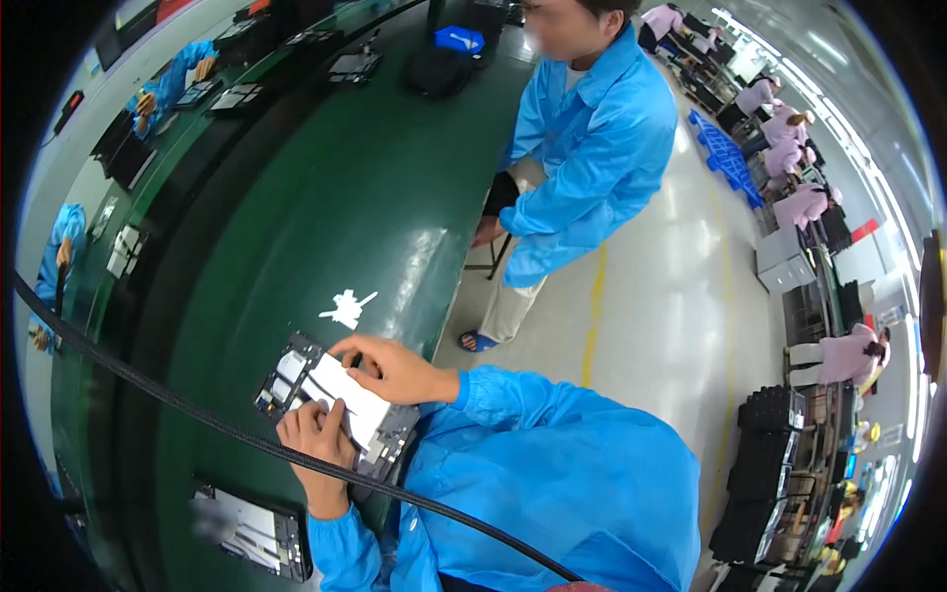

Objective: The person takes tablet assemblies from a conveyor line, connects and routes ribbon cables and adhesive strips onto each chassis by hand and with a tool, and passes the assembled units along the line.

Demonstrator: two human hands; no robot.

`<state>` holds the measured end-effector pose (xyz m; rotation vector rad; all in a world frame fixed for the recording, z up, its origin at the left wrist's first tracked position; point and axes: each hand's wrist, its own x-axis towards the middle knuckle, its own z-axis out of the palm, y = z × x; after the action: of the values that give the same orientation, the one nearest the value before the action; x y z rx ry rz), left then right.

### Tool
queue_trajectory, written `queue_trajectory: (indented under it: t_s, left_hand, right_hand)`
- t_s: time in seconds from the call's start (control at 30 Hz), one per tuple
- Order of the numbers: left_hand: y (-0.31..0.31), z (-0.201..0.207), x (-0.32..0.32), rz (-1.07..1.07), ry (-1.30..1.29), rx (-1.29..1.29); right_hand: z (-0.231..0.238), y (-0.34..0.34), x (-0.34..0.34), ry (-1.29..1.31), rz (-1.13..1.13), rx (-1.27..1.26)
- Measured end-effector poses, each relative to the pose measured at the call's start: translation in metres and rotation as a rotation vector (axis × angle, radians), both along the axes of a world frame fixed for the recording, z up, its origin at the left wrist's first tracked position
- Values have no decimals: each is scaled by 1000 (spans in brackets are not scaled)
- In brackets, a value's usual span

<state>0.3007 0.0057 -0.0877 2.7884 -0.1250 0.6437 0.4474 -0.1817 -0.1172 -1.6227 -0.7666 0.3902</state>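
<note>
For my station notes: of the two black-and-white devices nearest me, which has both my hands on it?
The upper device: your left hand and right hand are both on it. The lower-left device lies on the green table, untouched.

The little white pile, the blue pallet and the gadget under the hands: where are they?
White pile (346, 309), head view: its middle.
Blue pallet (725, 158), head view: its lattice face.
Gadget (367, 412), head view: its white panel.

Bright; ceiling tubes upper right. Glare streak on table; sheen on floor. Fisheye bend, black rim. Lower-left device partly blurred.
</note>
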Motion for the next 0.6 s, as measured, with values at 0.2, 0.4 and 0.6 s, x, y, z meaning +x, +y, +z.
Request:
queue_trajectory:
  t_s: [0.2, 0.4, 0.6]
  left_hand:
    - [-20, 9, -13, 97, -2, -71]
    - [-57, 2, -67, 29, 219, -185]
    - [-53, -26, -83, 173, 220, -153]
  right_hand:
    - [-7, 7, -7, -97, -169, 64]
    - [-18, 14, -8, -42, -161, 53]
    - [-14, 16, -10, -59, -209, 16]
